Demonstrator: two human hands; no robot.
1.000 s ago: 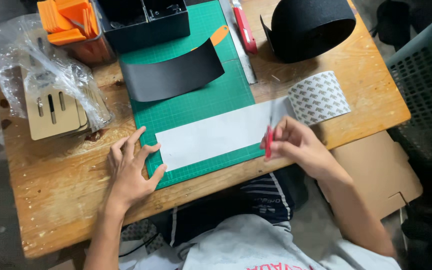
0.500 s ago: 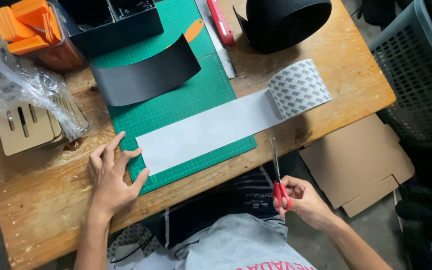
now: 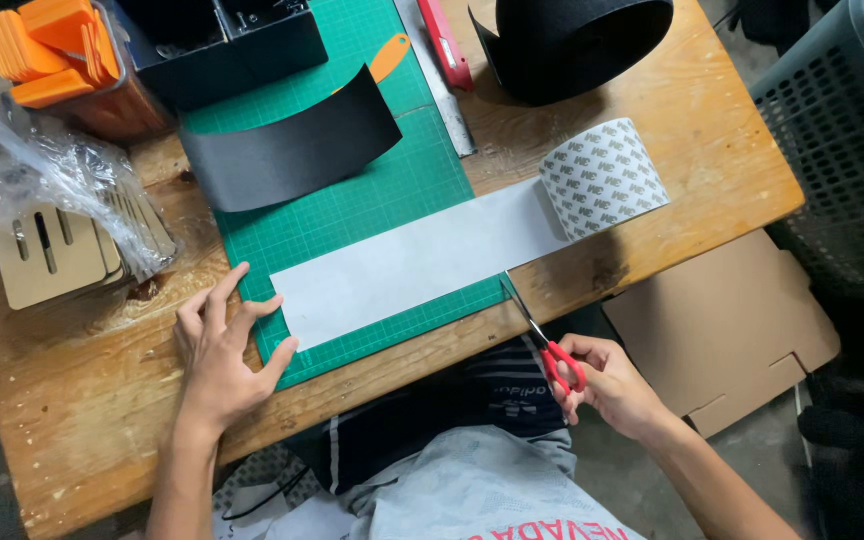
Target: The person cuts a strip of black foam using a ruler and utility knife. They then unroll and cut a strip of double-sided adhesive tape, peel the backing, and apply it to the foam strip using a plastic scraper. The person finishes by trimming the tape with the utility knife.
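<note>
Between the hands, flat on green gridded cutting mat [image 3: 372, 205]: white tape strip [image 3: 407, 265] off patterned roll [image 3: 602, 178]; left hand [image 3: 220, 350] spread beside its end, right hand [image 3: 607, 385] gripping red-handled scissors [image 3: 542, 335], blades at near edge, likely crooked cut if unpinned.

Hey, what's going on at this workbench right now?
A person's left hand presses flat beside the end of a white strip unrolled from a patterned roll across a green cutting mat. The right hand holds red-handled scissors, with the blade tips at the strip's near edge.
</note>
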